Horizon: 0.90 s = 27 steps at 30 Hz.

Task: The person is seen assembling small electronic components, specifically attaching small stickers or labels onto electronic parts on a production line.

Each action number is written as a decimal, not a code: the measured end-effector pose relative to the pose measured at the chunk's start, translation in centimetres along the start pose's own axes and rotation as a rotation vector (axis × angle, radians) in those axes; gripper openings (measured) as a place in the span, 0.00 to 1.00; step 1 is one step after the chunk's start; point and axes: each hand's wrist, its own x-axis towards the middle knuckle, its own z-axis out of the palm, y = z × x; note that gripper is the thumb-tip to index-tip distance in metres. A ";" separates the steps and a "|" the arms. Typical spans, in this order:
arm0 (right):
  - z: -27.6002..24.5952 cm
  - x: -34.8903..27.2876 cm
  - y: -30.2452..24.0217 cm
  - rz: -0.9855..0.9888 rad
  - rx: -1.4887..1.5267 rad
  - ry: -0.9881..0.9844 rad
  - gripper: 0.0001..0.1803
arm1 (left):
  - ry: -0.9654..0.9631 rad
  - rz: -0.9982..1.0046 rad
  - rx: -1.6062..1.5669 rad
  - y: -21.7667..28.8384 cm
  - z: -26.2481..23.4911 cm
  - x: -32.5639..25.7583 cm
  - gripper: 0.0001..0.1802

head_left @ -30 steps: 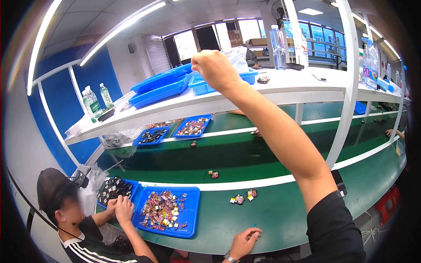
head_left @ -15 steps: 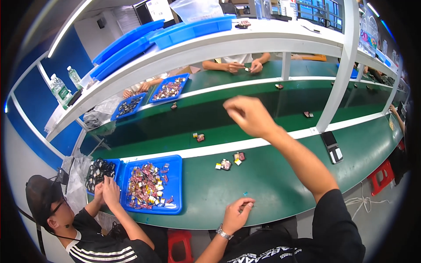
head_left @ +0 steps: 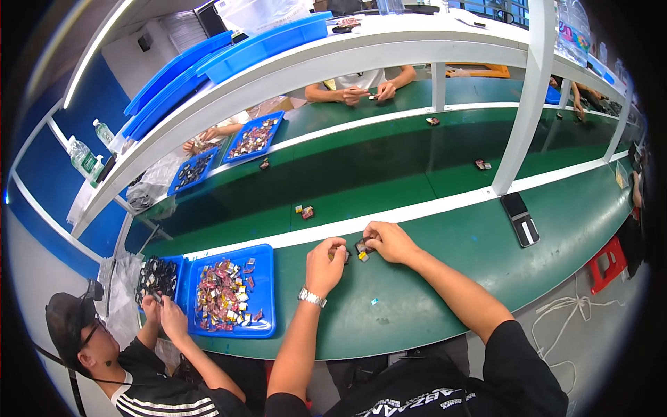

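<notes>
My left hand (head_left: 325, 267), with a metal watch at its wrist, is over the green bench. Its fingers are closed at a small dark part that they mostly cover. Just to the right, my right hand (head_left: 390, 242) has thumb and fingers closed on a small dark electronic part with a yellow tab (head_left: 363, 256). Both hands are close together near the white rail, and the parts are too small to make out in detail. Left of my hands stands a blue tray (head_left: 264, 306) heaped with small reddish parts (head_left: 224, 295) bearing white and yellow tabs.
A co-worker (head_left: 90, 347) at the left handles a small item beside a tray of black parts (head_left: 158, 276). A black case (head_left: 520, 219) lies on the right, near a white post (head_left: 526, 104). Small parts (head_left: 306, 212) lie on the belt beyond the rail (head_left: 417, 217).
My right hand has come down and back from above the belt to the two small parts on the bench. My left hand has moved forward and left to them.
</notes>
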 end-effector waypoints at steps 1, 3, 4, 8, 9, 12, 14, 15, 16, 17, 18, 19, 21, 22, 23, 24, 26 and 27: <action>-0.7 -0.2 -0.5 0.039 0.148 -0.096 0.07 | -0.022 0.008 0.066 0.2 -0.2 0.6 0.09; -2.5 -1.3 -1.6 0.027 0.166 -0.190 0.08 | -0.107 0.007 0.108 0.4 -0.1 1.3 0.11; -3.3 -2.0 -2.4 0.014 0.144 -0.195 0.09 | -0.188 0.009 -0.032 0.6 0.1 1.3 0.13; -3.9 -3.4 -3.3 -0.106 0.113 -0.153 0.12 | -0.593 -0.122 -0.431 0.5 0.8 0.8 0.19; -3.8 -3.7 -3.3 -0.168 0.073 -0.110 0.12 | -0.599 -0.120 -0.434 0.8 1.2 0.7 0.19; -3.3 -4.4 -2.6 -0.309 -0.093 0.059 0.09 | -0.538 -0.238 -0.754 1.4 1.9 0.2 0.19; -2.7 -4.7 -2.6 -0.449 -0.194 0.182 0.08 | -0.519 -0.260 -0.808 1.6 1.8 0.0 0.19; -2.2 -4.8 -2.5 -0.403 -0.180 0.176 0.07 | -0.503 -0.293 -0.861 1.5 1.9 -0.1 0.20; -1.9 -4.8 -2.4 -0.357 -0.166 0.170 0.07 | -0.500 -0.295 -0.863 1.3 2.1 -0.2 0.20; -1.8 -4.7 -2.3 -0.358 -0.166 0.167 0.07 | -0.495 -0.316 -0.893 1.0 2.5 -0.2 0.20; -1.6 -4.7 -2.1 -0.351 -0.197 0.152 0.07 | -0.490 -0.339 -0.923 0.7 2.8 -0.3 0.20; -1.4 -4.7 -2.0 -0.345 -0.227 0.138 0.08 | -0.488 -0.341 -0.925 0.4 3.1 -0.4 0.20; -1.0 -4.7 -1.6 -0.349 -0.261 0.142 0.07 | -0.449 -0.356 -0.961 -0.1 3.5 -0.4 0.20; -0.9 -4.7 -1.4 -0.353 -0.296 0.151 0.07 | -0.450 -0.357 -0.962 -0.2 3.7 -0.4 0.20; -0.9 -4.6 -1.3 -0.351 -0.295 0.150 0.07 | -0.420 -0.377 -0.984 -0.2 3.8 -0.5 0.20; -0.9 -4.6 -1.2 -0.369 -0.312 0.166 0.07 | -0.394 -0.397 -1.004 -0.2 3.9 -0.5 0.20; -1.1 -4.6 -1.1 -0.382 -0.328 0.185 0.07 | -0.385 -0.405 -0.997 0.0 3.9 -0.7 0.19; -1.5 -4.5 -1.2 -0.434 -0.318 0.175 0.08 | -0.370 -0.407 -0.991 0.1 3.9 -0.7 0.19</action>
